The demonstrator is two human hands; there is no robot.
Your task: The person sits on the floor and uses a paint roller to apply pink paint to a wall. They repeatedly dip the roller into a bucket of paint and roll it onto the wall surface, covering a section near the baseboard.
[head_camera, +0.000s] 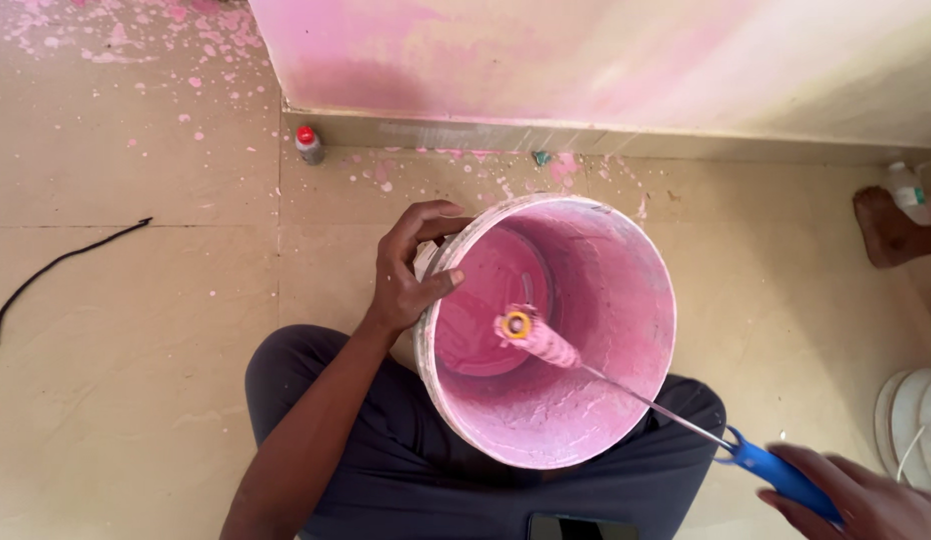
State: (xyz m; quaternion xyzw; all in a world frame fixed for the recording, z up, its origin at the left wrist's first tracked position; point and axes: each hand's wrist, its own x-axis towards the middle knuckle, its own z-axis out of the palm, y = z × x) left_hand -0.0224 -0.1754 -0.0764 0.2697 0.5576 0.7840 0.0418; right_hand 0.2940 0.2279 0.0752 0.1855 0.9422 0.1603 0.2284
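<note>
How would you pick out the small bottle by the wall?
Start at the pink-streaked wall and follow its base left to the corner. The small bottle stands there on the tiled floor, its red cap the only one in sight.

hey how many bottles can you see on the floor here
2. A small bottle with a red cap stands by the wall's base, upper left. A pale bottle sits at the right edge beside a foot, partly cut off. More may lie out of frame.
</note>
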